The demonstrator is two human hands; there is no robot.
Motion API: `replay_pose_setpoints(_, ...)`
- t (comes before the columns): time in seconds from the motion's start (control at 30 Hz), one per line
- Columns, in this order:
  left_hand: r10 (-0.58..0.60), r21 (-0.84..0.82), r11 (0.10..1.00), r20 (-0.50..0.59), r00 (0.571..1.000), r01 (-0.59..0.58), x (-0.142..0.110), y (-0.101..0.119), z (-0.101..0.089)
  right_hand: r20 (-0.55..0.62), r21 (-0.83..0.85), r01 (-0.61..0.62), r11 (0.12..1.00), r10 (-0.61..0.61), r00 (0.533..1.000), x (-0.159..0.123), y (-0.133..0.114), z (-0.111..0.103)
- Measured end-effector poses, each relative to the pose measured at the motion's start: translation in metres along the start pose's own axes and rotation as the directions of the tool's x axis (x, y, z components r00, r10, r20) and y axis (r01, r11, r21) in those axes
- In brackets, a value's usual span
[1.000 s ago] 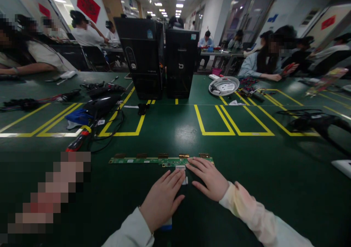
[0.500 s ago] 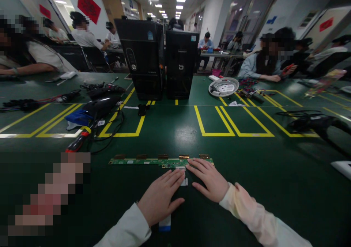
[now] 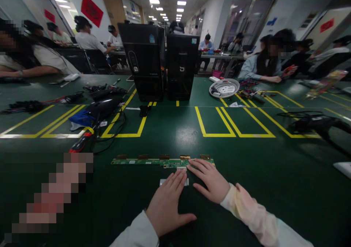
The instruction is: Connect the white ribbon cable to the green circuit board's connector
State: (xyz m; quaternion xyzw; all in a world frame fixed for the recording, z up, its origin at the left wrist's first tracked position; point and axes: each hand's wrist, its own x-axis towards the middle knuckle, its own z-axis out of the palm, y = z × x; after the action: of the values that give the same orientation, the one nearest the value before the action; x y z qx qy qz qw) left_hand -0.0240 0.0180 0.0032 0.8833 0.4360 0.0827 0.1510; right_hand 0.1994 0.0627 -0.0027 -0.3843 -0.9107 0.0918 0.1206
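Observation:
A long, narrow green circuit board (image 3: 148, 162) lies across the dark green table, with several brown-gold tabs along its far edge. My right hand (image 3: 211, 179) rests flat on the board's right end, fingers stretched out and holding nothing. Over a white flat ribbon cable (image 3: 163, 182) at the board's near edge lies my left hand (image 3: 167, 199). Its fingers are extended side by side, with the tips touching the cable close to the board, and the thumb points off to the right. Most of the cable is hidden under that hand.
Two black computer towers (image 3: 179, 68) stand at the back. A white basket (image 3: 225, 88) and loose wires sit right of them. Left are a black corded tool (image 3: 105, 104) and a red-black screwdriver (image 3: 80, 141). A black cabled device (image 3: 323, 124) lies right. People sit at surrounding tables.
My left hand has shifted slightly right and its thumb has swung outward. The cable's blue-tipped end is now hidden, while a part left of the fingers shows. My right hand stays put.

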Motion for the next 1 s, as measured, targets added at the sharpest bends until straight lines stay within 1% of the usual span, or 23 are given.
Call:
replay_pose_setpoints(0.2, -0.055, -0.004, 0.998, -0.031, 0.998, 0.055, 0.003, 0.009, 0.008, 0.012, -0.003, 0.003, 1.0, -0.003, 1.0, 0.0, 0.0, -0.001)
replay_pose_setpoints(0.37, -0.093, 0.018, 0.995, -0.018, 0.996, 0.093, 0.004, 0.015, 0.01, 0.017, -0.004, 0.001, 1.0, -0.001, 1.0, 0.0, -0.001, -0.001)
replay_pose_setpoints(0.5, -0.1, 0.053, 0.993, -0.046, 0.994, 0.102, 0.006, 0.016, 0.012, 0.017, -0.001, -0.005, 1.0, 0.005, 1.0, 0.0, -0.002, -0.002)
replay_pose_setpoints(0.57, -0.084, 0.086, 0.992, -0.063, 0.995, 0.089, 0.006, 0.016, 0.01, 0.019, -0.003, -0.005, 1.0, 0.005, 1.0, 0.0, -0.002, -0.003)
replay_pose_setpoints(0.73, -0.025, 0.19, 0.98, -0.139, 0.99, 0.052, -0.003, 0.02, 0.001, 0.009, -0.003, -0.009, 1.0, 0.009, 1.0, 0.001, -0.002, -0.001)
replay_pose_setpoints(0.87, -0.048, 0.202, 0.976, -0.18, 0.982, 0.085, -0.015, 0.025, 0.003, 0.004, 0.008, -0.003, 1.0, 0.003, 1.0, 0.001, -0.001, 0.001)
replay_pose_setpoints(1.0, -0.095, 0.185, 0.975, -0.158, 0.983, 0.124, -0.019, 0.025, 0.011, -0.005, 0.015, -0.003, 1.0, 0.003, 1.0, 0.0, 0.0, 0.001)
